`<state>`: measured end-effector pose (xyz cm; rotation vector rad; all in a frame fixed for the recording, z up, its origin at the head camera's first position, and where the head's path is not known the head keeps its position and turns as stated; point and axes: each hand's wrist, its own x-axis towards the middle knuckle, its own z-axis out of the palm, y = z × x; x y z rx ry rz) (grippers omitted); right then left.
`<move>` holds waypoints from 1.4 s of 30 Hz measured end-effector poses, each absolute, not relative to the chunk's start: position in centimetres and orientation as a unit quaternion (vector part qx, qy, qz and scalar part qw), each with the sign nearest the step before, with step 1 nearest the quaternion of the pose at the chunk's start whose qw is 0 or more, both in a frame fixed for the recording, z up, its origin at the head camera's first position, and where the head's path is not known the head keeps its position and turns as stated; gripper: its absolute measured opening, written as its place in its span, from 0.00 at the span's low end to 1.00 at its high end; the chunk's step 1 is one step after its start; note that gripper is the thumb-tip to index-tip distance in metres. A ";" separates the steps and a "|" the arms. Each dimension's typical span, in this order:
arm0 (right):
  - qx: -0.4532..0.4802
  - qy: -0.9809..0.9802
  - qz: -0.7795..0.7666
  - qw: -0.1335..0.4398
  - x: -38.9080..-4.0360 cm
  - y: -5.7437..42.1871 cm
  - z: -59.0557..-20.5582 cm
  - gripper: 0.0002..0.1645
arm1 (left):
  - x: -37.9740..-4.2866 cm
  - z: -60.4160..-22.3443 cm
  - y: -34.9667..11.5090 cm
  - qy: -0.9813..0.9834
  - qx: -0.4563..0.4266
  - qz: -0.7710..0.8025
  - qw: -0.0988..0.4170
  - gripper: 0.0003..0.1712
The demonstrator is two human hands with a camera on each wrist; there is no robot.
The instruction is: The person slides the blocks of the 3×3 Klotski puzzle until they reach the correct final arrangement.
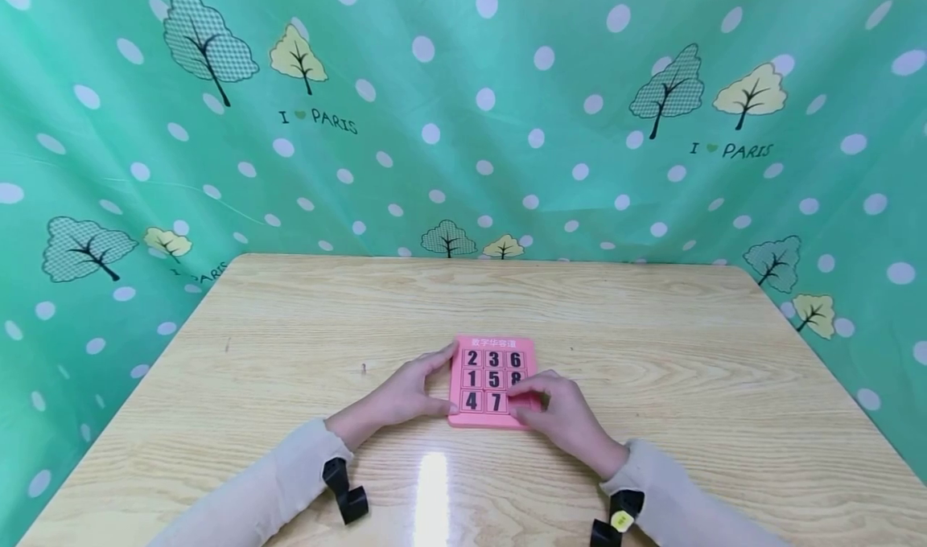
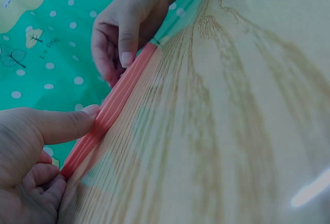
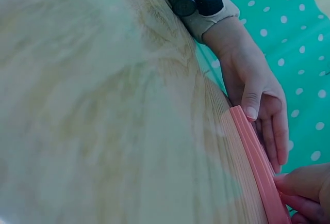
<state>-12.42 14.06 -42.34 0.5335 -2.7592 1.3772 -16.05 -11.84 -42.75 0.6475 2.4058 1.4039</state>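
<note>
A pink number slide puzzle (image 1: 487,421) lies flat on the table, its black-numbered tiles reading 2 3 6, 1 5 8 and 4 7 from the far row to the near one. The gap in the tiles is at the near right corner, partly covered by fingers. My left hand (image 1: 407,392) holds the puzzle's left side, thumb at the near corner and forefinger at the far one. Over the right side, my right hand (image 1: 568,418) has its forefinger at the 8 tile (image 1: 515,376) and its thumb beside the 7 tile (image 1: 496,402). In the left wrist view, the puzzle's pink edge (image 2: 116,102) shows between both hands.
The wooden table (image 1: 290,330) stretches around the puzzle on every side. A green dotted curtain (image 1: 463,145) hangs behind it and along both sides. Black cameras are strapped to both wrists, and a bright reflection (image 1: 432,495) shows on the tabletop in front.
</note>
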 end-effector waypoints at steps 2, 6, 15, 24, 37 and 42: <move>0.173 -0.880 0.442 0.008 -12.4 14.0 -42.3 0.17 | -16.0 -42.7 -11.9 0.834 0.225 0.483 0.140 0.55; 0.178 -0.878 0.445 0.015 -12.4 13.8 -42.4 0.17 | -16.0 -42.7 -11.9 0.836 0.226 0.481 0.138 0.56; 0.170 -0.877 0.450 0.003 -12.4 13.9 -42.3 0.17 | -16.0 -42.8 -11.8 0.838 0.222 0.479 0.139 0.55; 0.157 -0.884 0.441 0.013 -13.3 14.9 -42.1 0.16 | -16.2 -42.9 -11.7 0.836 0.223 0.482 0.139 0.55; 0.112 -0.893 0.436 0.011 -14.7 15.6 -42.4 0.17 | -16.2 -43.0 -11.8 0.842 0.223 0.473 0.135 0.55; 0.109 -0.887 0.450 0.001 -14.7 15.6 -42.4 0.16 | -16.2 -42.9 -11.8 0.842 0.217 0.473 0.141 0.56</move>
